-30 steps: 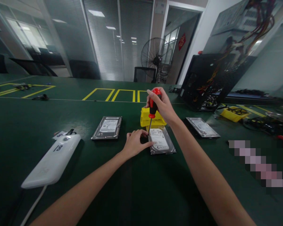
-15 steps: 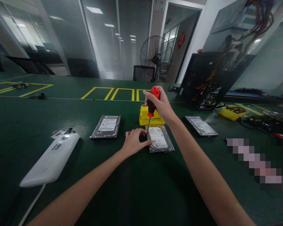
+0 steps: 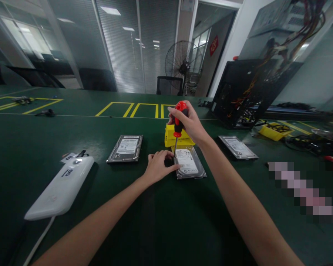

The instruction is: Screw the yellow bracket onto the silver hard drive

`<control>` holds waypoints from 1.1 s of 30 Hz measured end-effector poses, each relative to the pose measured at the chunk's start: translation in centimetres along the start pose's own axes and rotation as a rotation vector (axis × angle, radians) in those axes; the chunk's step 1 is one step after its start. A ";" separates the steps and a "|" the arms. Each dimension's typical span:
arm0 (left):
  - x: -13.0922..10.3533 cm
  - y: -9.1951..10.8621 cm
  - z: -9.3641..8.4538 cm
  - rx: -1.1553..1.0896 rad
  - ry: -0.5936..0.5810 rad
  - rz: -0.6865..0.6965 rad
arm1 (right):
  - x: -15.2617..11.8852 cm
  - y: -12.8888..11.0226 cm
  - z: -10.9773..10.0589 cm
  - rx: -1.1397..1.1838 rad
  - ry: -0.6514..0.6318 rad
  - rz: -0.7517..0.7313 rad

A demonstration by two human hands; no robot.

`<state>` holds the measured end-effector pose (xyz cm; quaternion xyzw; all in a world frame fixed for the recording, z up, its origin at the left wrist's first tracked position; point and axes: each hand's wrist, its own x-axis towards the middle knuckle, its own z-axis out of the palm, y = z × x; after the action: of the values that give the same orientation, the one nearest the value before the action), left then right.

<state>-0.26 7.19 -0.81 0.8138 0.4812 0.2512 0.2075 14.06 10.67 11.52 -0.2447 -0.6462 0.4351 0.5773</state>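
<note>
A silver hard drive [image 3: 187,164] with a white label lies flat on the green table in front of me. My left hand [image 3: 159,165] grips its left edge, thumb on the label side and fingers near the screwdriver tip. In my right hand [image 3: 192,122] a red and black screwdriver [image 3: 178,127] stands almost upright, its shaft pointing down at the drive's left edge. Whether the tip sits in a screw is too small to see. Directly behind the drive is a yellow box-like thing [image 3: 170,136], partly hidden by my right hand and the screwdriver.
Other hard drives lie to the left [image 3: 127,147] and right [image 3: 237,147]. A white device marked 18 [image 3: 59,188], with a cable, rests at the left. Back right stand a black computer case [image 3: 235,96] and a yellow tray [image 3: 272,132] beside tangled cables [image 3: 302,144]. A blurred-out object [image 3: 302,188] lies right.
The screwdriver's handle has turned slightly in my right hand. My left hand keeps its hold on the hard drive.
</note>
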 end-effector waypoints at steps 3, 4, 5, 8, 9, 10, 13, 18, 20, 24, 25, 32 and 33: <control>0.0 0.0 0.0 0.000 0.002 0.001 | -0.1 -0.1 0.1 -0.012 0.008 0.011; 0.0 0.0 0.0 -0.002 0.000 0.002 | 0.0 -0.2 0.2 -0.012 0.015 0.012; -0.1 0.0 -0.1 -0.006 -0.004 0.004 | 0.0 -0.1 0.1 -0.010 0.019 0.013; -0.1 0.0 -0.2 -0.019 -0.007 0.014 | 0.3 0.1 -0.2 0.017 -0.001 0.019; -0.1 0.0 -0.2 -0.021 -0.004 0.017 | 0.4 0.1 -0.3 0.026 -0.010 0.016; -0.1 0.0 -0.2 -0.021 -0.001 0.019 | 0.4 0.2 -0.4 0.031 -0.013 0.014; -0.1 0.0 -0.1 -0.012 0.004 0.013 | 0.5 0.2 -0.5 0.035 0.038 -0.001; -0.1 0.0 0.1 -0.007 0.020 0.006 | 0.1 -0.2 0.1 0.030 0.080 0.019; -0.1 0.1 0.0 -0.014 0.020 0.006 | 0.1 -0.2 0.2 0.006 0.054 0.010; -0.2 0.2 -0.1 -0.016 0.018 0.006 | 0.3 0.3 0.0 0.010 0.010 -0.011; -0.2 0.1 -0.1 -0.018 0.018 0.007 | 0.4 0.4 0.0 0.018 0.001 -0.011; 0.0 -0.2 0.2 -0.005 0.031 0.020 | 0.3 0.0 0.0 0.023 0.085 -0.026; 0.0 -0.3 0.3 -0.003 0.031 0.020 | 0.2 -0.1 0.0 0.012 0.092 -0.029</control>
<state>-0.29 7.26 -1.17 0.8143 0.4756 0.2668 0.1988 14.03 10.80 11.75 -0.2517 -0.6199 0.4189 0.6139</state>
